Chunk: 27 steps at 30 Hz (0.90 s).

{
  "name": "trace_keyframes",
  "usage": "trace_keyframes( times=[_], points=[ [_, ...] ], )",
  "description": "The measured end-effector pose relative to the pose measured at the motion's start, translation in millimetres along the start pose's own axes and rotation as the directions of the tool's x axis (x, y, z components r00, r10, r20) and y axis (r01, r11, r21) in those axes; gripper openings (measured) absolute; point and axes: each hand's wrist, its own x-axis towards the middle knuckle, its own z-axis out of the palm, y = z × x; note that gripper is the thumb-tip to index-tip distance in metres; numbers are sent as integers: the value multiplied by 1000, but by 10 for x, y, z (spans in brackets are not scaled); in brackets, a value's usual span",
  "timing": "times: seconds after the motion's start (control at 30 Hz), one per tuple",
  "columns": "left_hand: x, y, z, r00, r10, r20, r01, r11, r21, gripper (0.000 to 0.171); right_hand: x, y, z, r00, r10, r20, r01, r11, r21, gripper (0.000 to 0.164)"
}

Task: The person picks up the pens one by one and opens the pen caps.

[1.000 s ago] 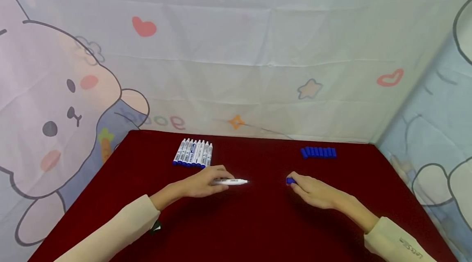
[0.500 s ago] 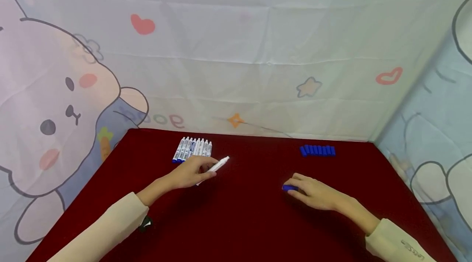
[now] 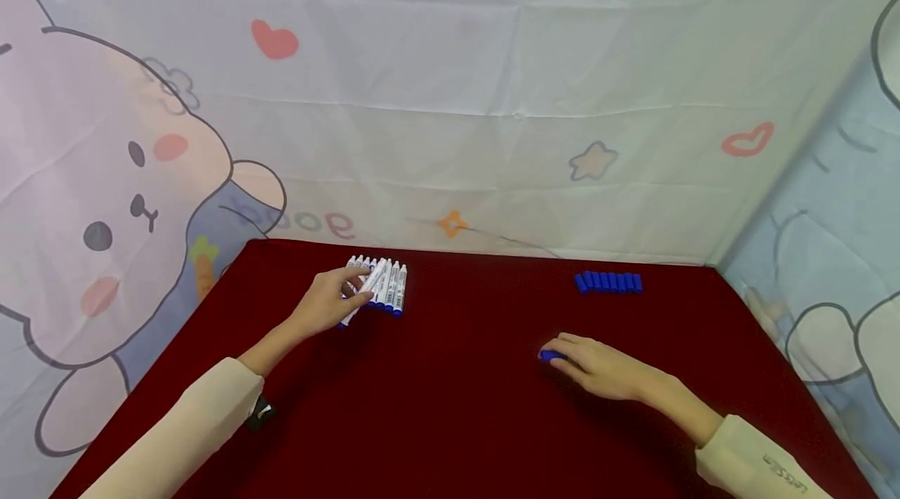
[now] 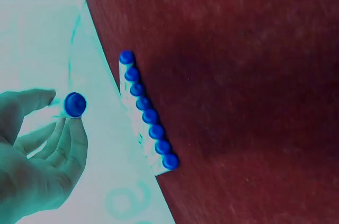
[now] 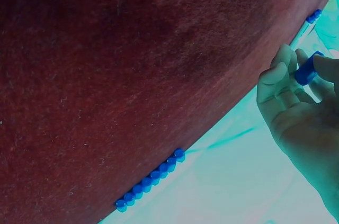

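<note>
In the head view my left hand (image 3: 329,302) holds an uncapped white marker (image 3: 374,277) between thumb and fingers, over a row of similar markers (image 3: 395,292). The held marker's blue end (image 4: 75,105) faces the camera in the left wrist view, the thumb on one side and fingertips below it. The row shows its blue ends (image 4: 150,116) side by side there. Out at the right, my right hand (image 3: 598,366) pinches a blue marker cap (image 3: 551,356). The right wrist view has that cap held between thumb and fingers, the other fingers curved beside it.
Several blue caps (image 3: 610,282) lie in a row at the table's back right. A small dark object (image 3: 260,411) is partly hidden by the left sleeve. The red-covered table (image 3: 450,397) ends at a printed cloth backdrop (image 3: 492,132).
My left hand has carried the marker leftward and away to the row, turning it from sideways to pointing away. The right hand, still pinching the cap, has shifted only slightly.
</note>
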Motion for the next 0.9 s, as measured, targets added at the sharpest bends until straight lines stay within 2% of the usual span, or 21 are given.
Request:
trace_keyframes(
  times=[0.13,0.4,0.67,0.9],
  points=[
    [20,-83,-48,996,-49,-75,48,999,-9,39,3,9,0,1000,3,3,-3,1000,13,35],
    [113,-360,-63,984,-78,-160,74,997,-35,37,1,34,20,1000,14,23,-15,999,40,33],
    [250,-615,-41,949,-200,-244,187,979,-76,38,-22,47,36,999,4,40,-8,996,92,32],
    [310,-800,-9,926,-287,-246,268,957,-109,41,-24,57,46,999,-12,47,7,994,108,31]
  ],
)
